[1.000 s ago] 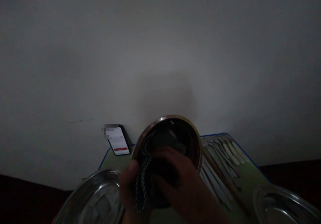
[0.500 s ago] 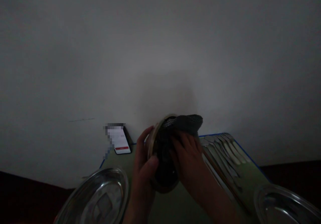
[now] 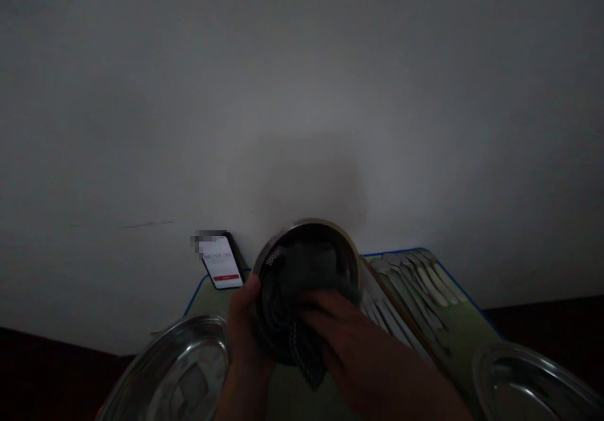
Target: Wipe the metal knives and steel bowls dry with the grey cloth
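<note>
A round metal bowl [image 3: 350,240] is held up above the table, its dark inside tilted toward me. My left hand [image 3: 248,320] grips the bowl's left side, with the thumb over the rim. Inside the bowl lies a dark grey cloth [image 3: 306,267] with a patterned edge, bunched up and hanging over the front rim. My right hand [image 3: 337,333] presses into the bowl with its fingers on the cloth; the fingertips are partly hidden in the folds.
A phone [image 3: 221,262] showing a timer leans against the wall at the back left. Several spoons, forks and knives [image 3: 419,282] lie in rows on the green table [image 3: 472,326] at right. Large metal basins stand at the left [image 3: 189,370] and right [image 3: 528,377].
The bowl has turned from nearly edge-on to open toward me. The cloth, which stuck out past the upper right rim, now lies inside and over the front. My right hand has moved lower.
</note>
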The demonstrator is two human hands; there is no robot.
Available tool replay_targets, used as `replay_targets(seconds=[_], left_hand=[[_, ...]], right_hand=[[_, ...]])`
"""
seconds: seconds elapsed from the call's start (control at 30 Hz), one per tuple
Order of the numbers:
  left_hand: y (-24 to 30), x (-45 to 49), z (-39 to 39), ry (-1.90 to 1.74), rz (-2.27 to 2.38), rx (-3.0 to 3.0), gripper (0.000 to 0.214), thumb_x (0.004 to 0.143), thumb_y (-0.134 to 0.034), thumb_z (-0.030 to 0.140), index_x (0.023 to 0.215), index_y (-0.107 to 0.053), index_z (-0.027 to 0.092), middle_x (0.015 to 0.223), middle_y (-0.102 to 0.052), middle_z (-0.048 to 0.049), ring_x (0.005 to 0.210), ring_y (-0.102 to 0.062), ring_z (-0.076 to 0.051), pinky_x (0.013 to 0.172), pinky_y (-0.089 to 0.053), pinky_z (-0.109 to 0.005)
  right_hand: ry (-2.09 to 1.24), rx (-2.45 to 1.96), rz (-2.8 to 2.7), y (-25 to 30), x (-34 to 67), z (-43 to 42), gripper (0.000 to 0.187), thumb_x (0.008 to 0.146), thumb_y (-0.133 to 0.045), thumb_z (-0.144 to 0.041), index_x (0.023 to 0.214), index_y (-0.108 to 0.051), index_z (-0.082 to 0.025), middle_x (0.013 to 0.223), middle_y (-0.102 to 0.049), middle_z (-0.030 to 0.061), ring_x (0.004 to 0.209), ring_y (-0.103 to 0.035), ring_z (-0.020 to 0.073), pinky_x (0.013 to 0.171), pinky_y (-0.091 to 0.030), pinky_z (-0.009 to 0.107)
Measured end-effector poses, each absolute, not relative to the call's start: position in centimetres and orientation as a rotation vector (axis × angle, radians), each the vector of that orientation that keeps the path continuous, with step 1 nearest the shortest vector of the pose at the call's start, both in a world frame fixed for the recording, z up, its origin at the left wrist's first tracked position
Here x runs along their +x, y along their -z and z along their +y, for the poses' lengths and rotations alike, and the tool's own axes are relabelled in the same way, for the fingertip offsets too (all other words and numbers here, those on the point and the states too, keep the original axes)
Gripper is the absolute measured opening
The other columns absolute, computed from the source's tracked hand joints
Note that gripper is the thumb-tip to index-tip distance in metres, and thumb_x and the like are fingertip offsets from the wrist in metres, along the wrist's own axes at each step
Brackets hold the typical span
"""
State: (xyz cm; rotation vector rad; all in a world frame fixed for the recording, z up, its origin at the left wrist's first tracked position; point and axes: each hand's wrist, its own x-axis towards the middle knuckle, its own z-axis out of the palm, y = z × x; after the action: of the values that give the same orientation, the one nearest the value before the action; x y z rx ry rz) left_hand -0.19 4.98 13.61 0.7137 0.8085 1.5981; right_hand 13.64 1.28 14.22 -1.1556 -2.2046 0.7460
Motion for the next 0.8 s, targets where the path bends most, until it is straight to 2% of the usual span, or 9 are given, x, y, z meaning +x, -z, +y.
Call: replay_targets(seconds=[0.1, 0.2, 0.3, 0.37, 0.43, 0.53, 0.63, 0.7, 0.8], left_hand=[[-13.6, 0.1, 4.6, -1.611, 0.753, 0.74, 0.039, 0.064, -0.067, 0.043, 0.098, -0.069, 0.025, 0.094, -0.072, -0.0038, 0.105, -0.06, -0.031, 0.087, -0.051, -0.039], [-13.4, 1.1, 4.1, -1.602, 0.701, 0.739, 0.048, 0.06, -0.072, 0.04, 0.106, -0.067, 0.026, 0.096, -0.072, -0.0034, 0.106, -0.06, -0.03, 0.089, -0.05, -0.039], [-13.4, 1.9, 3.9, -1.624, 0.751, 0.654, 0.028, 0.059, -0.071, 0.04, 0.083, -0.073, 0.025, 0.076, -0.073, -0.0007, 0.102, -0.062, -0.03, 0.089, -0.05, -0.038], [-13.4, 2.0, 4.0, -1.64, 0.81, 0.605, 0.019, 0.057, -0.072, 0.041, 0.065, -0.072, 0.024, 0.061, -0.07, 0.0, 0.098, -0.064, -0.031, 0.088, -0.052, -0.038], [-13.5, 2.0, 4.1, -1.649, 0.847, 0.579, 0.016, 0.055, -0.073, 0.039, 0.058, -0.07, 0.024, 0.053, -0.067, 0.0004, 0.096, -0.064, -0.032, 0.087, -0.052, -0.039], [-13.6, 1.9, 4.3, -1.665, 0.854, 0.558, 0.016, 0.055, -0.073, 0.04, 0.056, -0.069, 0.024, 0.049, -0.065, 0.0006, 0.093, -0.065, -0.031, 0.085, -0.053, -0.039], [-13.7, 1.8, 4.4, -1.662, 0.847, 0.583, 0.017, 0.056, -0.072, 0.04, 0.059, -0.069, 0.024, 0.053, -0.066, 0.0007, 0.092, -0.065, -0.03, 0.084, -0.053, -0.037], [-13.7, 1.8, 4.4, -1.656, 0.838, 0.621, 0.022, 0.06, -0.07, 0.042, 0.072, -0.07, 0.024, 0.064, -0.069, 0.0001, 0.095, -0.064, -0.029, 0.084, -0.053, -0.037], [-13.1, 2.1, 4.1, -1.609, 0.805, 0.758, 0.042, 0.062, -0.07, 0.044, 0.1, -0.067, 0.024, 0.088, -0.072, -0.003, 0.102, -0.061, -0.03, 0.088, -0.05, -0.039]], right_hand=[[-0.382, -1.43, -2.172, -13.2, 13.4, 1.8, 0.049, 0.079, -0.043, -0.002, 0.125, -0.054, -0.014, 0.143, -0.039, 0.0145, 0.135, -0.029, 0.0309, 0.107, -0.033, 0.052], [-0.204, -1.452, -2.12, -12.5, 13.3, 2.4, 0.056, 0.079, -0.041, -0.002, 0.135, -0.041, -0.01, 0.145, -0.034, 0.0174, 0.138, -0.021, 0.0317, 0.106, -0.033, 0.056], [-0.257, -1.352, -2.137, -12.6, 13.3, 2.3, 0.056, 0.084, -0.04, -0.009, 0.139, -0.032, -0.01, 0.148, -0.028, 0.0178, 0.139, -0.018, 0.0308, 0.104, -0.036, 0.054], [-0.335, -1.265, -2.174, -13.0, 13.4, 1.9, 0.057, 0.085, -0.042, -0.014, 0.14, -0.031, -0.017, 0.151, -0.021, 0.0145, 0.139, -0.019, 0.0298, 0.105, -0.037, 0.051], [-0.389, -1.215, -2.203, -13.4, 13.6, 1.5, 0.058, 0.082, -0.043, -0.011, 0.138, -0.034, -0.023, 0.152, -0.02, 0.0106, 0.139, -0.021, 0.0285, 0.106, -0.035, 0.049], [-0.412, -1.187, -2.23, -13.8, 13.6, 1.2, 0.062, 0.076, -0.043, -0.004, 0.133, -0.041, -0.026, 0.148, -0.025, 0.0083, 0.138, -0.024, 0.0275, 0.108, -0.034, 0.048], [-0.359, -1.243, -2.198, -13.9, 13.4, 1.2, 0.06, 0.075, -0.046, -0.005, 0.129, -0.047, -0.031, 0.14, -0.036, 0.0087, 0.131, -0.036, 0.0293, 0.102, -0.04, 0.05], [-0.291, -1.384, -2.124, -13.6, 13.3, 1.6, 0.052, 0.077, -0.049, -0.009, 0.124, -0.052, -0.031, 0.128, -0.047, 0.0116, 0.122, -0.045, 0.0328, 0.095, -0.044, 0.055], [-0.233, -1.597, -1.982, -12.8, 13.3, 2.3, 0.04, 0.08, -0.053, -0.017, 0.12, -0.056, -0.02, 0.111, -0.056, 0.0164, 0.108, -0.053, 0.0351, 0.088, -0.046, 0.059]])
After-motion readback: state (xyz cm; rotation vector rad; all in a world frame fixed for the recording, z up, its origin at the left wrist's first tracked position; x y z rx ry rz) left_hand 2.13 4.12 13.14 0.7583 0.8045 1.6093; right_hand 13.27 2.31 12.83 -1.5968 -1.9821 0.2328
